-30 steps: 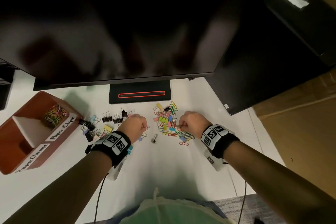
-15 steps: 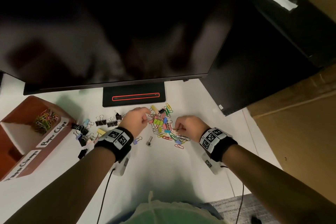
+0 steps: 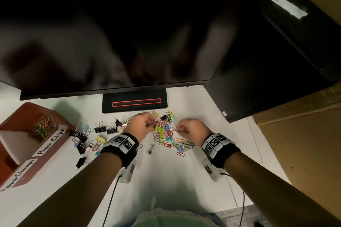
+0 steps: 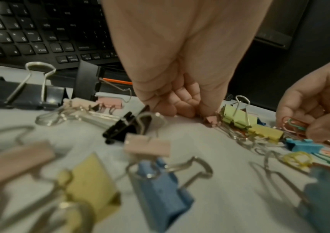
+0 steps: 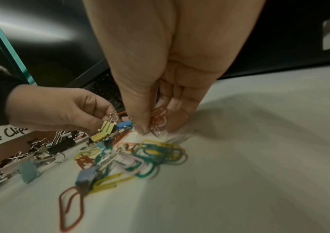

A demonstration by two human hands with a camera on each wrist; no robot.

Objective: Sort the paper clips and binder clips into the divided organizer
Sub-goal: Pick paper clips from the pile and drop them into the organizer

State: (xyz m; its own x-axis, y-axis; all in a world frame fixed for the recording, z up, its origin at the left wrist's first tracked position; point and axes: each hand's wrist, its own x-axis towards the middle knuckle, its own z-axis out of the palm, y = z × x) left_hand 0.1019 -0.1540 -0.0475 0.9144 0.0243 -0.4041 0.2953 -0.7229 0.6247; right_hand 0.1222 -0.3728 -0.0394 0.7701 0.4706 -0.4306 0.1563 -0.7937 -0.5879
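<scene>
Left hand (image 3: pixel 140 124) pinches a binder clip's wire handle (image 5: pixel 113 117), right hand (image 3: pixel 191 128) pinches paper clips (image 5: pixel 158 120), mixed pile (image 3: pixel 166 134) between them, organizer (image 3: pixel 55 116) far left of both.

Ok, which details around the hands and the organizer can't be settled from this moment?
- Organizer, head view: near compartment cut off by the left edge; contents unseen.
- Left hand: pinches wire handles in the right wrist view; which binder clip they belong to is unclear.
- Right hand: how many paper clips it holds; fingers cover them.
- Front binder clips, left wrist view: blurred.
</scene>
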